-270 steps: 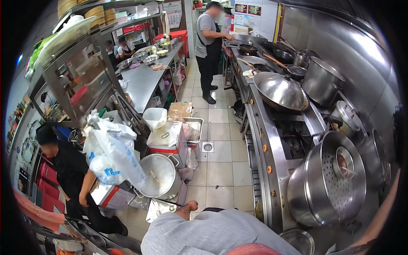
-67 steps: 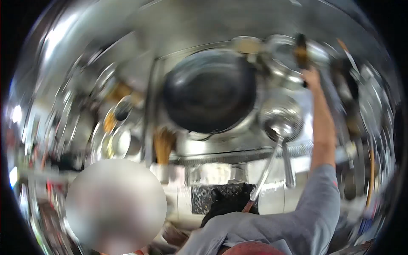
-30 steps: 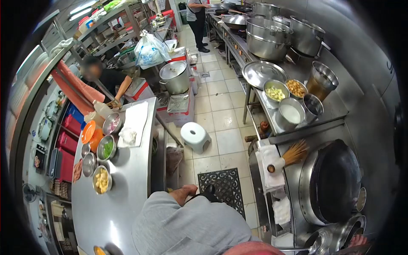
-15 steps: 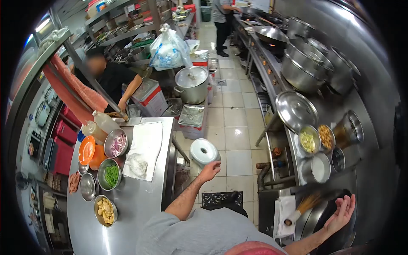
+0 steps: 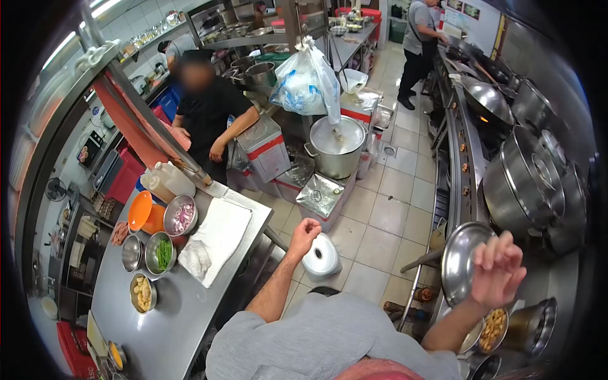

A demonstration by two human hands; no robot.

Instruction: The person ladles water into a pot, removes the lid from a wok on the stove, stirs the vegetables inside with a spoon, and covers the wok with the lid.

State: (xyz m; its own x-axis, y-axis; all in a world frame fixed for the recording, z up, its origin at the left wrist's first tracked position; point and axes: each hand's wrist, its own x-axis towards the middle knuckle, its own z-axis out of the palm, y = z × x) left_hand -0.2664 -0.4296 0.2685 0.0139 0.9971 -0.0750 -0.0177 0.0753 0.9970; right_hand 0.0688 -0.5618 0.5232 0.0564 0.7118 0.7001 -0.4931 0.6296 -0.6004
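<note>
My left hand (image 5: 306, 237) is raised over the floor beside a white stool (image 5: 321, 256), its fingers curled together; whether it holds anything is too small to tell. My right hand (image 5: 497, 271) is lifted with its fingers apart and nothing in it, in front of a round metal lid (image 5: 467, 263). Below that hand sits a bowl of golden-brown pieces (image 5: 494, 330). On the steel table at the left stand bowls of sliced purple onion (image 5: 180, 215), green pieces (image 5: 163, 254) and yellow chunks (image 5: 143, 293), near a white cloth (image 5: 218, 235).
A person in black (image 5: 206, 114) stands behind the table (image 5: 190, 310). Another person (image 5: 419, 50) works at the far stove. A large pot (image 5: 335, 152) on boxes and a hanging plastic bag (image 5: 308, 79) flank the aisle. Steel pots (image 5: 522, 183) line the right.
The view has swung left and forward. My right hand has risen from beside the wok to in front of the lid. My left hand's fingers have curled in.
</note>
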